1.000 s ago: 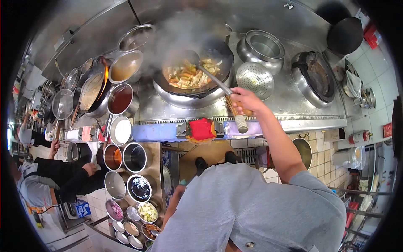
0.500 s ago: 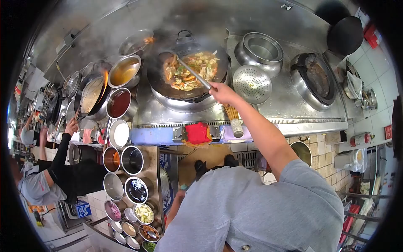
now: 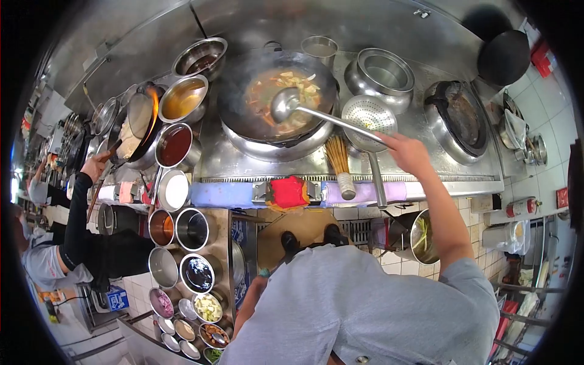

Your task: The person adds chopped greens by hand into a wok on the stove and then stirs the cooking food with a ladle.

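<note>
My right hand (image 3: 406, 153) is closed around the end of a long-handled steel ladle (image 3: 340, 121). The ladle's bowl rests over the food (image 3: 286, 91) in a large dark wok (image 3: 234, 100), its rounded underside facing up. Pale and green pieces lie in brownish liquid there, under light steam. Below that forearm are a steel strainer (image 3: 369, 118) with a long handle and a bamboo brush (image 3: 338, 157). My left hand (image 3: 260, 281) hangs low by the side counter, near something teal; its fingers are not clear.
Left of the wok stand a bowl of yellow liquid (image 3: 184, 100) and a pot of dark red sauce (image 3: 174, 146). Several ingredient bowls line the side counter (image 3: 226, 267). A co-worker's hand (image 3: 96, 165) grips a flaming wok (image 3: 140, 131) at left. A red cloth (image 3: 288, 192) lies on the front edge.
My right hand has moved right and down, drawing the ladle back and turning its bowl. The wok's food now sits in more liquid. The steam has thinned.
</note>
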Available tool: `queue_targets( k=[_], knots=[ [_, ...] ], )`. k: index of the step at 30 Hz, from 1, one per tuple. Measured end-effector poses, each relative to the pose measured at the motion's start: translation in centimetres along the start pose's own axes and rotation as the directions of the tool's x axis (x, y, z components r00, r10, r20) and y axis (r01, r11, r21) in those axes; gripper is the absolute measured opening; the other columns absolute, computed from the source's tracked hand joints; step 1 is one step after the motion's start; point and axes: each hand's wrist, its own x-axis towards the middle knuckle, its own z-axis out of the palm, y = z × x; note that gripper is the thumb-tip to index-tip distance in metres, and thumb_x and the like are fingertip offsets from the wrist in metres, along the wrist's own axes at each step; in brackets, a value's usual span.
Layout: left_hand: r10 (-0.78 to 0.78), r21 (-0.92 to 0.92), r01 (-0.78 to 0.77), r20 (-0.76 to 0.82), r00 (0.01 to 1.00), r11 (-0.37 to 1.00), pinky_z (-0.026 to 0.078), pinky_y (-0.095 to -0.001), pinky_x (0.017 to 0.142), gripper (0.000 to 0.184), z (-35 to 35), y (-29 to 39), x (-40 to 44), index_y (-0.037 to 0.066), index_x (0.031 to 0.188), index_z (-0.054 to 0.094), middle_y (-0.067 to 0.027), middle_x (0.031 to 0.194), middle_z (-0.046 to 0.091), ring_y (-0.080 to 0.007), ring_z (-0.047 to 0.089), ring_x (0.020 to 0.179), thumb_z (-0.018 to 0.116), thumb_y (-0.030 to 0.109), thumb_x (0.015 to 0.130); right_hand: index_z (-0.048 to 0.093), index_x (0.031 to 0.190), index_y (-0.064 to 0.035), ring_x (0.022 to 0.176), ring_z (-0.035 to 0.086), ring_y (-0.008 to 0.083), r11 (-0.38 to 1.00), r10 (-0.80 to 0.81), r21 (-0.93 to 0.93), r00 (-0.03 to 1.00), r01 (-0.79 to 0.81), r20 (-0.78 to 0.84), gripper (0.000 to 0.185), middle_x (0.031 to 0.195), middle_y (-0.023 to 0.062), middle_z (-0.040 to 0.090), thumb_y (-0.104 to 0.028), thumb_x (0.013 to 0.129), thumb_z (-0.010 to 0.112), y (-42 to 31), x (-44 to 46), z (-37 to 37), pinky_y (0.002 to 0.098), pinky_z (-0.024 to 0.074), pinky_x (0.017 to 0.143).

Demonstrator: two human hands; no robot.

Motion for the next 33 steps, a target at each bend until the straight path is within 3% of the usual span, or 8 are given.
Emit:
queue_targets(
  k=[6,12,18,22,27,29,32,33],
  knots=[
    [-0.149,-0.168,0.146,-0.003,0.989,0.975,0.042,-0.0354,0.073,0.029,0.1,-1.0,1.1,0.005,0.088,0.056,-0.0173,0.093,0.054,-0.0293,0.051,0.09,0.045,0.025,0.071,0.048,0.109,-0.0211,0.076,0.053,0.0288,0.961,0.166,0.188,0.968,-0.202,0.189,0.04,0.084,0.0106,0.057,-0.012,0.07,0.051,-2.7,-5.6,-12.0,0.0367,0.0416,0.065],
    [0.333,0.486,-0.406,0.232,0.914,0.774,0.043,-0.0352,0.073,0.027,-5.3,0.6,1.3,0.006,0.083,0.059,-0.0179,0.093,0.055,-0.0302,0.052,0.088,0.048,0.025,0.067,0.045,0.112,-0.0129,0.075,0.052,0.0336,0.953,0.163,0.227,0.971,-0.2,0.173,0.042,0.084,0.018,0.055,-0.011,0.07,0.051,-2.6,-3.8,0.2,0.0358,0.0413,0.066],
    [0.048,0.037,-0.045,-0.091,0.995,0.998,0.043,-0.0365,0.071,0.029,-13.1,8.5,-5.1,0.001,0.078,0.057,-0.0193,0.087,0.056,-0.03,0.054,0.083,0.043,0.025,0.068,0.04,0.115,-0.0074,0.071,0.053,0.0317,0.814,0.166,0.543,0.978,-0.207,0.125,0.044,0.08,0.0155,0.056,-0.011,0.072,0.05,-6.2,-5.4,-2.1,0.036,0.0408,0.065],
    [0.274,0.387,-0.286,0.087,0.958,0.877,0.042,-0.0358,0.072,0.032,-9.6,1.8,1.5,0.001,0.079,0.057,-0.0199,0.089,0.055,-0.0293,0.053,0.085,0.042,0.028,0.071,0.039,0.116,-0.0079,0.068,0.052,0.0288,0.752,0.241,0.448,0.834,-0.483,0.496,0.045,0.079,0.0136,0.056,-0.011,0.073,0.05,-7.5,-6.2,-9.4,0.0339,0.0404,0.064],
    [0.103,0.187,-0.108,0.035,0.994,0.976,0.042,-0.0358,0.072,0.032,-7.2,-1.8,0.8,0.001,0.079,0.057,-0.0199,0.09,0.055,-0.0293,0.053,0.085,0.042,0.028,0.071,0.038,0.117,-0.0087,0.062,0.049,0.0225,0.819,0.029,0.545,0.961,-0.181,0.275,0.043,0.066,0.0104,0.051,-0.014,0.075,0.048,-7.3,-4.5,-0.6,0.0302,0.0402,0.061],
    [0.093,0.182,-0.099,0.038,0.995,0.978,0.042,-0.0358,0.072,0.032,-7.3,-2.2,0.5,0.001,0.079,0.057,-0.0199,0.09,0.055,-0.0293,0.053,0.085,0.042,0.028,0.071,0.038,0.116,-0.0074,0.063,0.051,0.0272,0.514,0.239,0.638,0.81,-0.573,0.535,0.042,0.07,0.0137,0.054,-0.017,0.076,0.048,-9.0,-2.7,0.0,0.0308,0.0409,0.061],
    [0.083,0.174,-0.088,0.039,0.996,0.981,0.042,-0.0358,0.072,0.032,-7.1,-2.9,0.3,0.001,0.08,0.057,-0.0198,0.09,0.055,-0.0293,0.053,0.085,0.042,0.028,0.071,0.04,0.114,-0.0062,0.067,0.053,0.0334,0.413,0.371,0.687,0.799,-0.598,0.473,0.041,0.076,0.0189,0.055,-0.017,0.075,0.047,-10.5,-0.3,1.6,0.0347,0.0419,0.062],
    [0.082,0.167,-0.087,0.038,0.996,0.982,0.042,-0.0357,0.072,0.032,-7.1,-3.0,0.3,0.001,0.08,0.057,-0.0198,0.09,0.055,-0.0293,0.053,0.085,0.042,0.029,0.071,0.038,0.115,-0.0057,0.07,0.053,0.0353,0.617,0.383,0.673,0.903,-0.409,0.197,0.042,0.078,0.0209,0.055,-0.016,0.075,0.047,-10.4,0.9,4.0,0.0373,0.0417,0.063]
  ],
)
